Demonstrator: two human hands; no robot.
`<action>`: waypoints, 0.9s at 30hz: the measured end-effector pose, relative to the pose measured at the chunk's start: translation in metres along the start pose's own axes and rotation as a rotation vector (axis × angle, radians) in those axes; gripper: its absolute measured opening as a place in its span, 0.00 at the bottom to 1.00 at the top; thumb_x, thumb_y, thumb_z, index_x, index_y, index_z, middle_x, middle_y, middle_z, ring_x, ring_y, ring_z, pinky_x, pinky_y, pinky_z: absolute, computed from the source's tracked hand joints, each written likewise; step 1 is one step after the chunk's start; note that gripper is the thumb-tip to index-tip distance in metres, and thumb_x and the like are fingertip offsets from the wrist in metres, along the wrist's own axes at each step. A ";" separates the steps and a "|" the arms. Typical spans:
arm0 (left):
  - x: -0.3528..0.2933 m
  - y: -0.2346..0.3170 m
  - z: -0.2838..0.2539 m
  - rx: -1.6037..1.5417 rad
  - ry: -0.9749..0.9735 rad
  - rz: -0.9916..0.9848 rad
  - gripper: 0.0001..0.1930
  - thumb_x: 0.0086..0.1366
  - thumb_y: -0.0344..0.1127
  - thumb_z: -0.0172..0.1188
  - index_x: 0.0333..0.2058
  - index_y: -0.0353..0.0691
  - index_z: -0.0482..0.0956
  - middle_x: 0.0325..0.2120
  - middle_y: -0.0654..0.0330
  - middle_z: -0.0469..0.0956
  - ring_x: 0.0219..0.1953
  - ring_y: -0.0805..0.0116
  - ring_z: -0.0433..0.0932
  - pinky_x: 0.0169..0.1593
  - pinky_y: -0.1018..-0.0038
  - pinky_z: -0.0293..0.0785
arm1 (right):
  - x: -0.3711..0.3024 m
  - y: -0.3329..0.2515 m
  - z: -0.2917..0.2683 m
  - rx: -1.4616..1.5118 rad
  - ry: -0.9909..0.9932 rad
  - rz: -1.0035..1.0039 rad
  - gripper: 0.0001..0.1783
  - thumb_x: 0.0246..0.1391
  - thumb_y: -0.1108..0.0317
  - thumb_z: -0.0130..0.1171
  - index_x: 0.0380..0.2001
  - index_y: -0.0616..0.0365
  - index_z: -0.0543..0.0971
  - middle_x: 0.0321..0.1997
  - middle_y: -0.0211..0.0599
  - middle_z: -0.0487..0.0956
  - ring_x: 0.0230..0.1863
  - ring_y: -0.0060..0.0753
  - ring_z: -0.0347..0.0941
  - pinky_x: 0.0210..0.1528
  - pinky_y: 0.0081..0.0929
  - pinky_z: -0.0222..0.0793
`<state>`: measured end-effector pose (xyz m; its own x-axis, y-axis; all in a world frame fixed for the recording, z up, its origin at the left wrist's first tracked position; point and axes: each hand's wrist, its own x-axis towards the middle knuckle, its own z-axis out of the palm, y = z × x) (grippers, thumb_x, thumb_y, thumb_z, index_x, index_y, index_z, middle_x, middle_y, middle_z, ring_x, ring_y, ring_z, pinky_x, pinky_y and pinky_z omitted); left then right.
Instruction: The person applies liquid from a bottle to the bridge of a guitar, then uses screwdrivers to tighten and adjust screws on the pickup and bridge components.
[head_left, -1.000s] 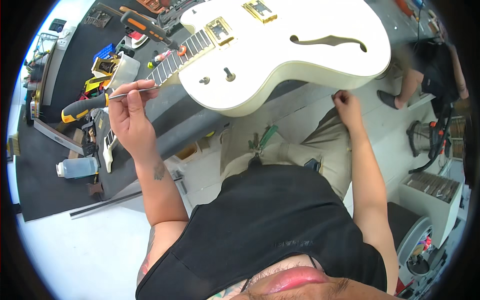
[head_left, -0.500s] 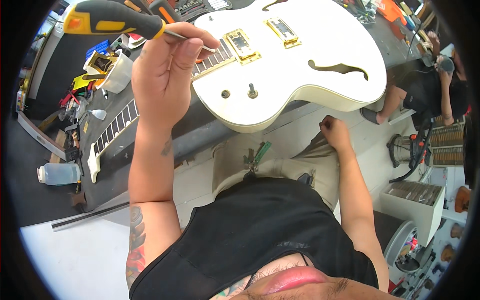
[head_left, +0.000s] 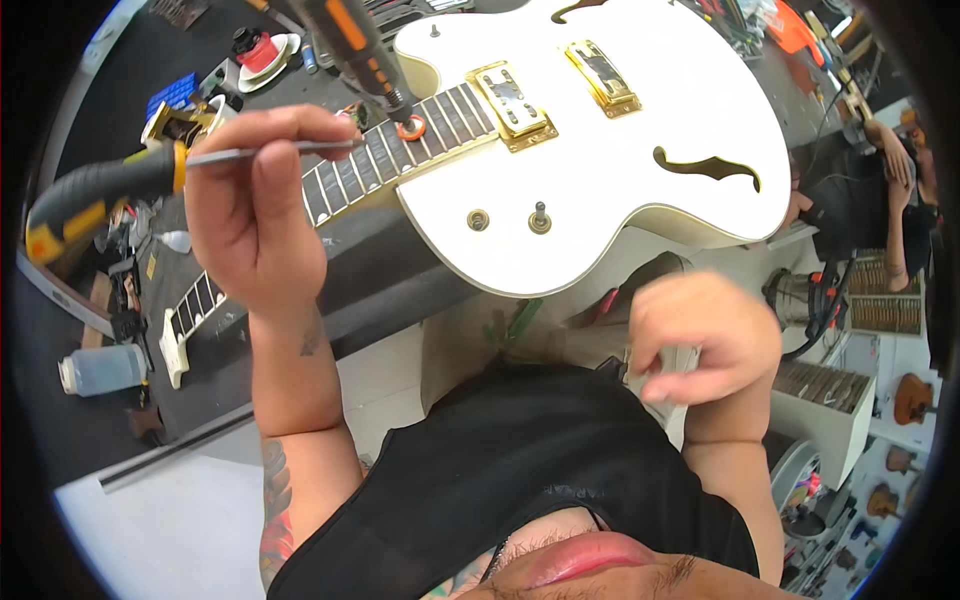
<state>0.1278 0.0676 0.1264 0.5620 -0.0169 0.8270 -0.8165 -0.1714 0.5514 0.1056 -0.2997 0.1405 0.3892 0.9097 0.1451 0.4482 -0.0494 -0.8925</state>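
An electric guitar (head_left: pixel 590 190) with a glossy white body, gold pickups and f-holes lies on the dark workbench, its neck pointing left. My left hand (head_left: pixel 255 220) is closed around the shaft of a yellow-and-black screwdriver (head_left: pixel 105 195). The handle sticks out to the left, and the tip reaches near the fretboard (head_left: pixel 370 165). Below the guitar's lower edge, over my lap, is my right hand (head_left: pixel 710 335), fingers curled and slightly blurred; whether anything is inside cannot be made out. A black-and-orange tool (head_left: pixel 355 55) tapers down to an orange ring (head_left: pixel 410 128) over the fretboard.
On the bench's left stand a clear bottle (head_left: pixel 103 370) and a red-and-black container (head_left: pixel 257 50) on a white dish. Loose tools crowd the far side near an orange tool (head_left: pixel 790 35). Another person (head_left: pixel 870 190) sits at the far right, near a white bin (head_left: pixel 825 415).
My left hand has moved left and down, and the screwdriver's handle has swung lower. My right hand has risen from beside my thigh toward the guitar. The guitar appears slightly lower in view.
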 end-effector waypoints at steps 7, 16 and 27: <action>-0.018 -0.003 0.037 -0.033 -0.053 0.011 0.10 0.78 0.35 0.53 0.49 0.35 0.68 0.36 0.43 0.83 0.37 0.55 0.84 0.45 0.61 0.82 | 0.069 0.043 -0.018 -0.492 0.828 0.044 0.06 0.49 0.71 0.66 0.30 0.58 0.79 0.27 0.38 0.77 0.29 0.41 0.75 0.34 0.34 0.70; -0.030 -0.014 0.063 0.047 -0.278 0.030 0.08 0.74 0.28 0.57 0.48 0.35 0.71 0.38 0.46 0.84 0.38 0.54 0.86 0.44 0.61 0.82 | 0.068 0.046 -0.025 -0.642 0.668 0.096 0.11 0.47 0.68 0.69 0.36 0.55 0.82 0.31 0.37 0.76 0.36 0.44 0.74 0.40 0.39 0.70; -0.030 -0.019 0.062 0.072 -0.252 0.020 0.09 0.74 0.25 0.55 0.49 0.35 0.69 0.38 0.45 0.84 0.40 0.52 0.86 0.46 0.60 0.82 | 0.077 0.046 -0.023 -0.815 0.585 0.048 0.23 0.39 0.69 0.71 0.45 0.50 0.87 0.29 0.32 0.71 0.33 0.37 0.69 0.39 0.35 0.65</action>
<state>0.1350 0.0104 0.0840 0.5685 -0.2639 0.7792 -0.8213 -0.2377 0.5187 0.1747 -0.2418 0.1204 0.6578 0.5641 0.4990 0.7504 -0.5476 -0.3702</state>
